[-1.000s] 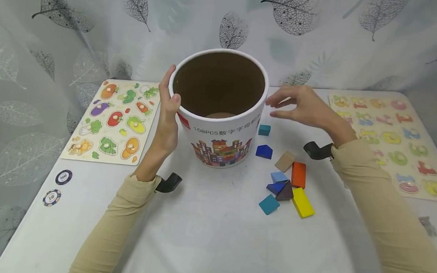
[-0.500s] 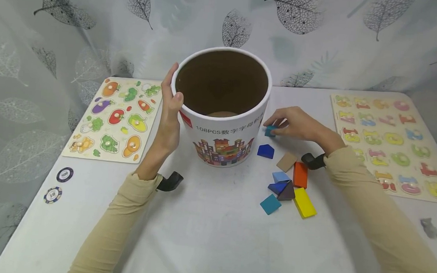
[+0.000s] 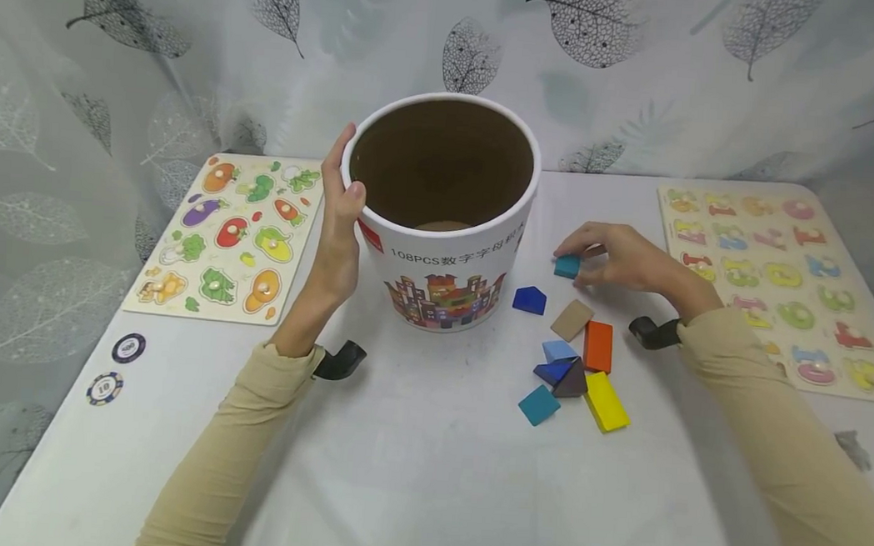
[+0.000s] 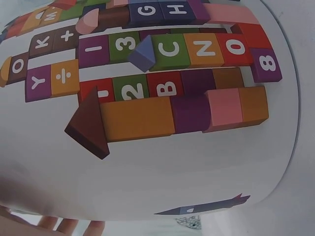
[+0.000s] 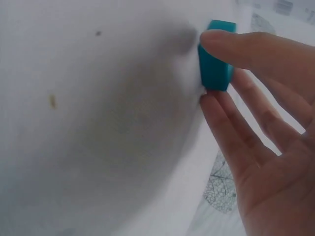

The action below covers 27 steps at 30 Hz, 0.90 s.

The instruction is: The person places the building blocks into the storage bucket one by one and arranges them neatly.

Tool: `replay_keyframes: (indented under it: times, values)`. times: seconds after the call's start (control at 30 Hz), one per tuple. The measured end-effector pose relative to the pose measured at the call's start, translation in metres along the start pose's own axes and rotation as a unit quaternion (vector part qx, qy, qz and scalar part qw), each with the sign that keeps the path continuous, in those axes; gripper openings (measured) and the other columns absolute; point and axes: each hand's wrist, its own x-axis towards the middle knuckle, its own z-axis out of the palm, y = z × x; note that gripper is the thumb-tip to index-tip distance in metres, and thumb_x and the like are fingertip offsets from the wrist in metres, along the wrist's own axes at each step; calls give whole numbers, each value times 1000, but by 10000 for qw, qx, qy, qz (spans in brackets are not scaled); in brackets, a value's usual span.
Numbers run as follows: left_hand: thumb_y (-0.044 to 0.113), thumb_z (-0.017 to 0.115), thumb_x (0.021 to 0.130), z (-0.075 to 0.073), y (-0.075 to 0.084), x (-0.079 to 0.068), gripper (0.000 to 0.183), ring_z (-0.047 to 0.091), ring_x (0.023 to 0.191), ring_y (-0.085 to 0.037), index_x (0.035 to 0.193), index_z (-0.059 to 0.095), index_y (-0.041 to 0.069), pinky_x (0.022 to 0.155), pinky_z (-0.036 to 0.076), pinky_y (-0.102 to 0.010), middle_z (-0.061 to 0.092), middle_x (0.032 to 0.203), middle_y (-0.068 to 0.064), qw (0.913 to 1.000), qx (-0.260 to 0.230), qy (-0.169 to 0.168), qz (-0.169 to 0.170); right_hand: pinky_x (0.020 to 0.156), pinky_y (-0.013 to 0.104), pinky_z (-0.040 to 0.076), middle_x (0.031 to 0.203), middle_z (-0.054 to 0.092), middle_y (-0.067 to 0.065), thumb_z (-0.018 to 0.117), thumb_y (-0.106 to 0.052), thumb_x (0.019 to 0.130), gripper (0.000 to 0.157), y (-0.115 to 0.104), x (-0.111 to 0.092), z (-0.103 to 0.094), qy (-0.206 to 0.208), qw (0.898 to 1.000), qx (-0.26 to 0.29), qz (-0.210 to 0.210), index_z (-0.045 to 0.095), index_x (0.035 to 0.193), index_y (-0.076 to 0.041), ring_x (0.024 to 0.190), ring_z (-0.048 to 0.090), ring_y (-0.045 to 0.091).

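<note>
A large white bucket (image 3: 445, 265) with a printed block town stands upright at the table's middle. My left hand (image 3: 340, 234) grips its left side, thumb at the rim and fingers round the back; in the left wrist view the bucket's printed wall (image 4: 147, 172) fills most of the picture. Right of the bucket, my right hand (image 3: 618, 255) pinches a teal block (image 3: 567, 267) between thumb and fingers. The right wrist view shows that teal block (image 5: 215, 66) under the thumb, low over the white cloth. Closest to it on the table are a dark blue block (image 3: 530, 300) and a tan block (image 3: 573, 320).
Several more blocks lie in front, among them a red block (image 3: 598, 347), a yellow block (image 3: 607, 402) and another teal block (image 3: 539, 405). A vegetable puzzle board (image 3: 221, 239) lies left, a number puzzle board (image 3: 782, 277) right. Two poker chips (image 3: 105, 389) sit near the left edge.
My right hand came down beside the bucket, took hold of the teal block and has shifted it a little to the right. The left hand stays on the bucket.
</note>
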Motion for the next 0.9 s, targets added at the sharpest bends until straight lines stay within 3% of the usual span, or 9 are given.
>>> replay_keyframes:
  times: [0.2, 0.33, 0.43, 0.57, 0.7, 0.8, 0.9]
  values:
    - [64, 45, 83, 0, -1, -1, 86, 34, 138, -20, 154, 19, 23, 115, 25, -50, 33, 153, 0, 10000, 1, -25, -40, 100, 51, 48, 117, 66, 10, 76, 1, 78, 42, 2, 0, 4, 134, 9999, -87, 20, 70, 119, -9, 108, 60, 29]
    - [66, 46, 83, 0, 0, 0, 88, 34, 138, -19, 154, 20, 23, 115, 25, -48, 33, 153, 1, 10000, 28, -29, -38, 99, 48, 49, 116, 68, 9, 77, -2, 79, 41, -1, -4, -7, 471, 9988, -134, -96, 69, 119, -9, 105, 62, 25]
    - [69, 46, 82, 0, 1, 1, 89, 34, 137, -19, 154, 20, 22, 115, 26, -48, 33, 153, 0, 9999, 108, 12, -18, 98, 32, 51, 115, 68, 6, 78, -3, 79, 43, -13, -7, -27, 1033, 9935, -257, -405, 69, 120, -10, 102, 61, 13]
    - [69, 45, 82, -1, 1, 1, 90, 34, 137, -18, 154, 20, 22, 114, 27, -47, 33, 153, 0, 9998, 201, 44, 5, 92, 10, 46, 116, 66, 3, 78, -4, 79, 46, -47, -12, -60, 1971, 9758, -255, -910, 67, 123, -11, 99, 57, -6]
    - [71, 45, 81, -1, 1, 2, 92, 34, 137, -18, 154, 20, 22, 114, 28, -46, 33, 153, 0, 9997, 227, 39, -4, 95, 11, 45, 117, 66, 0, 75, 5, 78, 47, -91, -12, -81, 2662, 9472, 287, -1767, 66, 123, -4, 103, 59, -2]
    - [71, 46, 81, -1, 1, 1, 92, 35, 137, -19, 154, 20, 22, 114, 28, -47, 34, 153, 0, 9998, 170, 35, -8, 97, 15, 46, 117, 66, 2, 74, 10, 77, 47, -124, -8, -86, 2699, 9294, 493, -2469, 66, 122, 0, 107, 61, 7]
    - [66, 45, 83, 0, 0, 0, 88, 35, 137, -19, 154, 19, 23, 114, 28, -48, 33, 152, 0, 10000, 66, -19, -10, 97, 17, 47, 116, 66, 9, 73, 12, 76, 47, -149, -3, -83, 2485, 9231, 524, -2887, 67, 121, 0, 108, 60, 11]
